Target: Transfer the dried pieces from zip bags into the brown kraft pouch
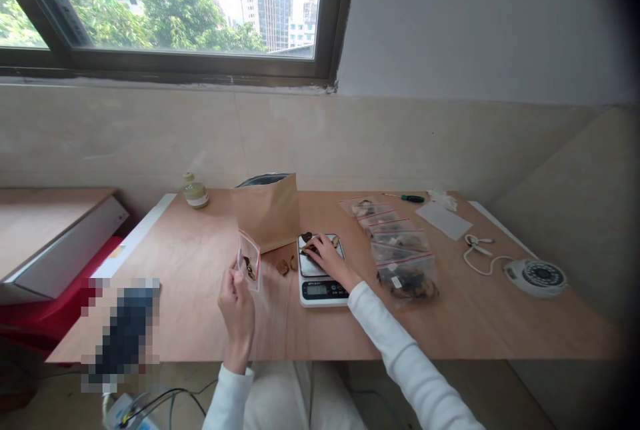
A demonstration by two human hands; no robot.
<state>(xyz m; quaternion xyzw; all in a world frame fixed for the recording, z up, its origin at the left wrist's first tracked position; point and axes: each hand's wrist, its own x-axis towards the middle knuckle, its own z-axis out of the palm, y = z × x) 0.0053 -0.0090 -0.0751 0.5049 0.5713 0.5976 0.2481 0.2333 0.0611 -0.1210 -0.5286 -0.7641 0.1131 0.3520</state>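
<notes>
In left hand [237, 298], clear, red-edged plastic bag [253, 259].

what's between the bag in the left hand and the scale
The head view shows a few small brown pieces lying on the table between the bag and the scale.

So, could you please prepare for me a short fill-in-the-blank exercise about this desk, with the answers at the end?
1. The small clear bag is held in the ____ hand.
2. The right hand is over the metal plate of a digital ____.
3. Both sleeves are ____ in colour.
4. In the camera's view, the filled bags lie to the ____ of the brown pouch.

Answers: left; scale; white; right.
</notes>
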